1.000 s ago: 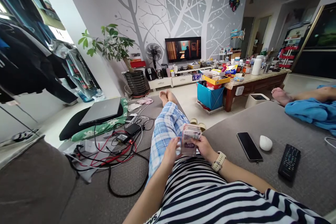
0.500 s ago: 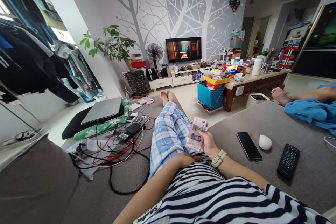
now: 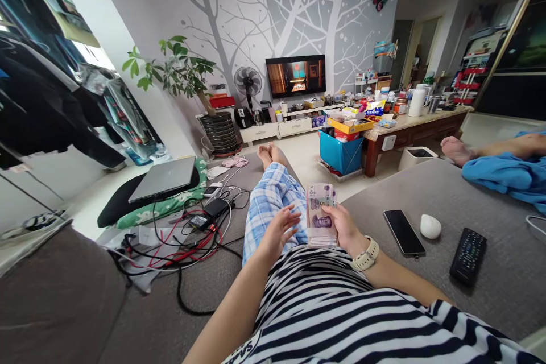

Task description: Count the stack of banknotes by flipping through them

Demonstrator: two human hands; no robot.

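Observation:
My right hand (image 3: 344, 228), with a pale watch on its wrist, grips a stack of purple banknotes (image 3: 321, 220) by its right side, thumb on top. The stack is upright above my lap, its lower edge near my striped shirt (image 3: 324, 273). Just left of the notes, my left hand (image 3: 281, 231) is raised over the blue checked trousers (image 3: 267, 199). Its fingers are apart and point toward the notes, holding nothing, with a small gap between them and the stack.
On the grey sofa to the right lie a phone (image 3: 404, 232), a white case (image 3: 430, 227) and a black remote (image 3: 468, 256). Tangled cables (image 3: 183, 250) and a laptop (image 3: 162, 179) are at the left. Another person's foot (image 3: 456, 151) rests at the far right.
My left hand has risen from my waist, its fingers now spread beside the notes. The banknotes in my right hand have turned more upright. The camera view has shifted slightly.

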